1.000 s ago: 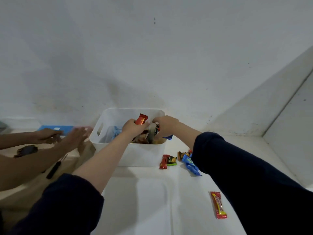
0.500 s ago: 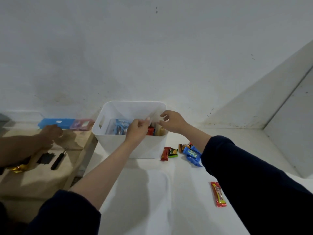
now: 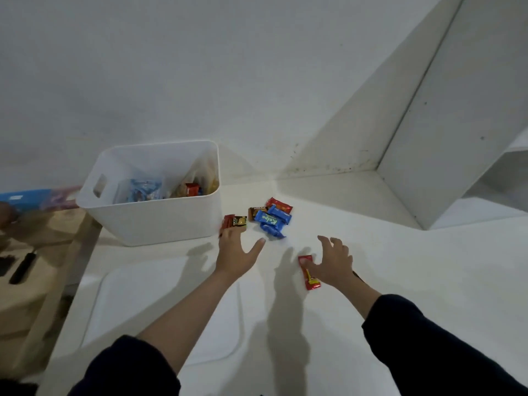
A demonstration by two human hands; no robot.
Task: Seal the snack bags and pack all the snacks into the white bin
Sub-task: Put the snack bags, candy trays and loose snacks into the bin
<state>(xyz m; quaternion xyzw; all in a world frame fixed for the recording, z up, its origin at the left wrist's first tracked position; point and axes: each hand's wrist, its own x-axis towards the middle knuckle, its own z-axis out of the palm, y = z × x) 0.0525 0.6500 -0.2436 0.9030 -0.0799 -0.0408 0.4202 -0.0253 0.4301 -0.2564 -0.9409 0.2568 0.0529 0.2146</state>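
Note:
The white bin (image 3: 160, 221) stands on the white table and holds clear snack bags and a red bar. To its right lies a small pile of snacks: blue packets (image 3: 271, 221), a red bar (image 3: 279, 203) and a brown one (image 3: 257, 212). A red and black packet (image 3: 234, 221) lies by the bin's right corner. My left hand (image 3: 238, 252) is spread open just below it, fingertips touching that packet. Fingers apart, my right hand (image 3: 333, 260) hovers over a red and yellow bar (image 3: 308, 272), its thumb on the wrapper.
A flat white lid (image 3: 160, 312) lies on the table under my left forearm. A wooden table (image 3: 31, 281) with dark tools stands at the left, with another person's hand at its edge. A white shelf unit (image 3: 457, 155) rises at the right.
Both hands left the bin and came down to the table. The left moved to the packets by the bin, the right to the red and yellow bar.

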